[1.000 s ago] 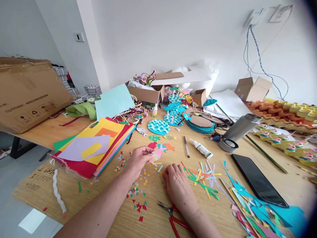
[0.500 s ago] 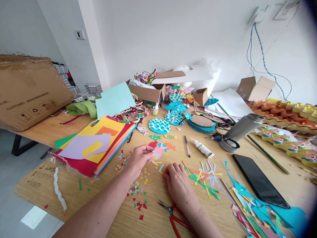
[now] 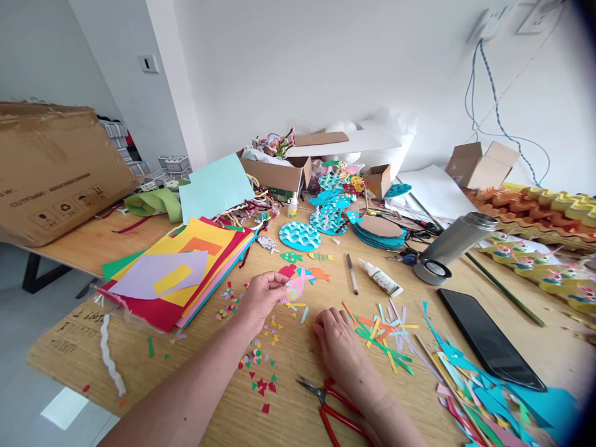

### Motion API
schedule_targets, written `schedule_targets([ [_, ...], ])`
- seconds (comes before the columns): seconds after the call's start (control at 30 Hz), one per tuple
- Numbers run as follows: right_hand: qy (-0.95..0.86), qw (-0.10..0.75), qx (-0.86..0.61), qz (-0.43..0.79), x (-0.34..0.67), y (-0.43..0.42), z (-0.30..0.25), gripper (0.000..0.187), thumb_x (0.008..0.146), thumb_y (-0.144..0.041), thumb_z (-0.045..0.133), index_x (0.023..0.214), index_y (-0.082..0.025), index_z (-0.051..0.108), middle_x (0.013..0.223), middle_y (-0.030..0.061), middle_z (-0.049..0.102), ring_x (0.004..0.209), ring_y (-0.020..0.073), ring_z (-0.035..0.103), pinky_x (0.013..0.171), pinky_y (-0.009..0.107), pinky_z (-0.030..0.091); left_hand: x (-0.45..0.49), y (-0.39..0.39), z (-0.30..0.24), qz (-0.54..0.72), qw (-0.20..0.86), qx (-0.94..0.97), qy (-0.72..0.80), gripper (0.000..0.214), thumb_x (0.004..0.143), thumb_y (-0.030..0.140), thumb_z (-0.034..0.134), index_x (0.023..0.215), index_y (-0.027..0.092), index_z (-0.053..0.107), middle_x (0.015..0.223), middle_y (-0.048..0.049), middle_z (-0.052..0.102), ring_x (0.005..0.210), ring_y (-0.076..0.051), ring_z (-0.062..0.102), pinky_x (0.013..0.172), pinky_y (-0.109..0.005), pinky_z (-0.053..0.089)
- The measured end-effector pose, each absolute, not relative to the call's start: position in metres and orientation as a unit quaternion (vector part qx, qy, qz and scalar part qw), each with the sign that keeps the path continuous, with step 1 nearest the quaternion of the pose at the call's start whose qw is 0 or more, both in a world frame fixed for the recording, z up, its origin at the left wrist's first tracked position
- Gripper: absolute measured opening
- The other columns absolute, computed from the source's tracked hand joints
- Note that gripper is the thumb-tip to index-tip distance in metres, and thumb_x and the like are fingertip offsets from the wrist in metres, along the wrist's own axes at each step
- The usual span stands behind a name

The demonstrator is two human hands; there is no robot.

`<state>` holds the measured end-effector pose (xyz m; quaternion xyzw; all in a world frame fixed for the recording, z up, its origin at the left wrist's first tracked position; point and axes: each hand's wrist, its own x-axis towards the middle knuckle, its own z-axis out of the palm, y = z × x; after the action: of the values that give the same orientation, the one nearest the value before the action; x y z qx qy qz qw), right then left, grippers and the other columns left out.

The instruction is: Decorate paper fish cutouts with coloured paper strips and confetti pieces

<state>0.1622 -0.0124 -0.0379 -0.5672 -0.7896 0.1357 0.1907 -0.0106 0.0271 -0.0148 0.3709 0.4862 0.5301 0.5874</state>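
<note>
My left hand [image 3: 265,297] pinches a pink paper fish [image 3: 295,289] with pale stripes, between thumb and fingers, just above the table. Close behind it lie a red, a blue and an orange paper fish [image 3: 320,274]. My right hand [image 3: 338,340] rests low on the wood with its fingers curled down; whatever is under the fingertips is hidden. Beside that hand is a pile of thin coloured paper strips [image 3: 386,335]. Red-handled scissors [image 3: 326,403] lie partly beneath my right forearm. Tiny paper triangles and dots [image 3: 261,360] are scattered near my left wrist.
Coloured paper sheets [image 3: 186,273] are stacked at the left. A pen [image 3: 352,274], a glue bottle [image 3: 380,278], a steel flask [image 3: 459,242] and a black phone [image 3: 488,335] lie to the right. Blue wavy discs [image 3: 300,236] and green and yellow paper fish [image 3: 321,256] are farther back.
My right hand has shifted slightly to the right, toward the strips and away from the pink fish. My left hand has barely moved and still pinches the fish.
</note>
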Motion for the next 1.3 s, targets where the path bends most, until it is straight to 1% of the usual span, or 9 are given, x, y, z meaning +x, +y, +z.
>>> schedule_targets([
  [0.13, -0.741, 0.280, -0.568, 0.222, 0.164, -0.011, -0.032, 0.018, 0.087, -0.017, 0.041, 0.070, -0.022, 0.045, 0.070, 0.0060, 0.058, 0.067, 0.0213, 0.052, 0.063, 0.033, 0.040, -0.010, 0.028, -0.014, 0.528, 0.589, 0.372, 0.485, 0.023, 0.055, 0.021, 0.074, 0.073, 0.011, 0.064, 0.063, -0.0027, 0.067, 0.054, -0.010, 0.056, 0.052, -0.020, 0.040],
  [0.27, -0.658, 0.370, -0.564, 0.336, 0.165, -0.010, -0.029, 0.022, 0.090, -0.035, 0.043, 0.073, -0.022, 0.047, 0.062, -0.0004, 0.053, 0.057, 0.0162, 0.048, 0.055, 0.028, 0.036, -0.009, 0.026, -0.014, 0.511, 0.584, 0.393, 0.493, 0.023, 0.057, 0.021, 0.073, 0.075, 0.011, 0.064, 0.064, -0.0033, 0.068, 0.054, -0.011, 0.057, 0.053, -0.020, 0.041],
  [0.37, -0.613, 0.425, -0.534, 0.398, 0.165, -0.009, -0.031, 0.026, 0.088, -0.043, 0.048, 0.074, -0.021, 0.051, 0.062, -0.0006, 0.053, 0.058, 0.0153, 0.048, 0.054, 0.027, 0.037, -0.007, 0.024, -0.016, 0.494, 0.582, 0.409, 0.500, 0.021, 0.058, 0.020, 0.072, 0.076, 0.012, 0.065, 0.064, -0.0029, 0.068, 0.056, -0.011, 0.059, 0.053, -0.020, 0.043],
  [0.47, -0.574, 0.459, -0.494, 0.464, 0.164, -0.009, -0.034, 0.027, 0.084, -0.046, 0.054, 0.080, -0.020, 0.055, 0.065, 0.0005, 0.057, 0.059, 0.0147, 0.049, 0.055, 0.027, 0.040, -0.005, 0.022, -0.018, 0.481, 0.584, 0.416, 0.503, 0.019, 0.060, 0.018, 0.070, 0.077, 0.012, 0.065, 0.065, -0.0029, 0.068, 0.059, -0.012, 0.060, 0.055, -0.020, 0.044],
  [0.57, -0.541, 0.479, -0.469, 0.508, 0.161, -0.010, -0.035, 0.028, 0.081, -0.047, 0.059, 0.085, -0.019, 0.055, 0.067, 0.0009, 0.061, 0.060, 0.0140, 0.052, 0.057, 0.026, 0.042, -0.003, 0.022, -0.019, 0.478, 0.595, 0.416, 0.495, 0.019, 0.061, 0.018, 0.070, 0.078, 0.012, 0.064, 0.066, -0.0029, 0.068, 0.061, -0.013, 0.061, 0.058, -0.022, 0.046],
  [0.7, -0.512, 0.506, -0.461, 0.519, 0.157, -0.011, -0.031, 0.035, 0.077, -0.048, 0.064, 0.092, -0.020, 0.050, 0.064, -0.0004, 0.063, 0.058, 0.0133, 0.053, 0.057, 0.026, 0.042, 0.000, 0.021, -0.019, 0.472, 0.601, 0.422, 0.488, 0.019, 0.061, 0.019, 0.071, 0.078, 0.012, 0.065, 0.065, -0.0027, 0.067, 0.059, -0.013, 0.061, 0.059, -0.023, 0.047],
  [0.97, -0.490, 0.505, -0.496, 0.508, 0.155, -0.012, -0.025, 0.044, 0.068, -0.052, 0.070, 0.089, -0.021, 0.048, 0.064, 0.0033, 0.069, 0.056, 0.0148, 0.056, 0.055, 0.026, 0.043, 0.005, 0.016, -0.019, 0.435, 0.616, 0.444, 0.485, 0.024, 0.063, 0.024, 0.071, 0.082, 0.009, 0.068, 0.071, -0.0080, 0.071, 0.061, -0.014, 0.062, 0.059, -0.024, 0.046],
  [1.13, -0.492, 0.485, -0.507, 0.516, 0.155, -0.011, -0.025, 0.040, 0.067, -0.052, 0.071, 0.082, -0.018, 0.055, 0.064, 0.0056, 0.069, 0.055, 0.0147, 0.055, 0.055, 0.027, 0.043, 0.004, 0.015, -0.018, 0.428, 0.617, 0.453, 0.480, 0.025, 0.063, 0.025, 0.071, 0.082, 0.009, 0.070, 0.071, -0.0080, 0.071, 0.061, -0.014, 0.061, 0.060, -0.024, 0.046],
  [1.3, -0.527, 0.476, -0.524, 0.471, 0.158, -0.011, -0.029, 0.028, 0.075, -0.046, 0.063, 0.077, -0.018, 0.062, 0.066, 0.0040, 0.065, 0.058, 0.0147, 0.051, 0.055, 0.027, 0.040, 0.004, 0.015, -0.016, 0.428, 0.610, 0.463, 0.481, 0.026, 0.063, 0.028, 0.072, 0.081, 0.009, 0.071, 0.072, -0.0085, 0.071, 0.060, -0.014, 0.061, 0.058, -0.024, 0.045],
])
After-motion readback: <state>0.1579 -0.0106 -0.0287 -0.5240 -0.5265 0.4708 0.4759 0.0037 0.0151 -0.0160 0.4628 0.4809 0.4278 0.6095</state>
